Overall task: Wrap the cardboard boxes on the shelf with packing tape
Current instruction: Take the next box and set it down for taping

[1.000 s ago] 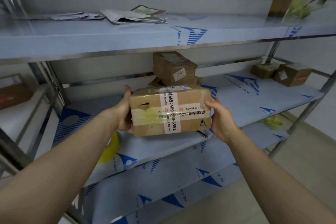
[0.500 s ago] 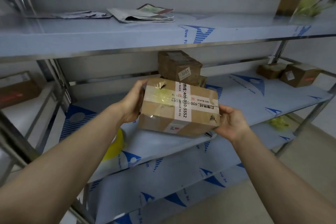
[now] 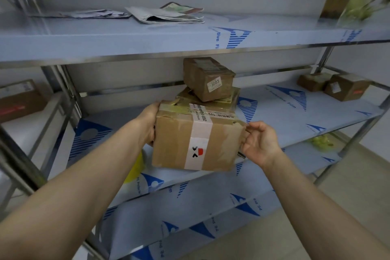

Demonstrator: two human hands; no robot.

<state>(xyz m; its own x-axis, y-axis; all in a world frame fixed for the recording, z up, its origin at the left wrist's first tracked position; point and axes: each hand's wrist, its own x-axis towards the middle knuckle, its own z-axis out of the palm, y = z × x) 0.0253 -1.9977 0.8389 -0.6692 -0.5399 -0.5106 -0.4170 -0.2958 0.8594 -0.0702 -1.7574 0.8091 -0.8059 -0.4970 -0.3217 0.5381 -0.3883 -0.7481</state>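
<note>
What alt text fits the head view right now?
A person holds a taped cardboard box in front of a metal shelf, the left hand gripping its left side and the right hand with curled fingers at its right edge. Behind it a smaller box labelled 3003 sits on another box; newspapers lie on the shelf above.

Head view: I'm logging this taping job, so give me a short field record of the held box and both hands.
held box: brown cardboard, white printed tape band round it, tilted, at the middle shelf
left hand: grips box's left side
right hand: fingers at box's right edge; grip unclear
behind: box labelled 3003 stacked on another box
</note>
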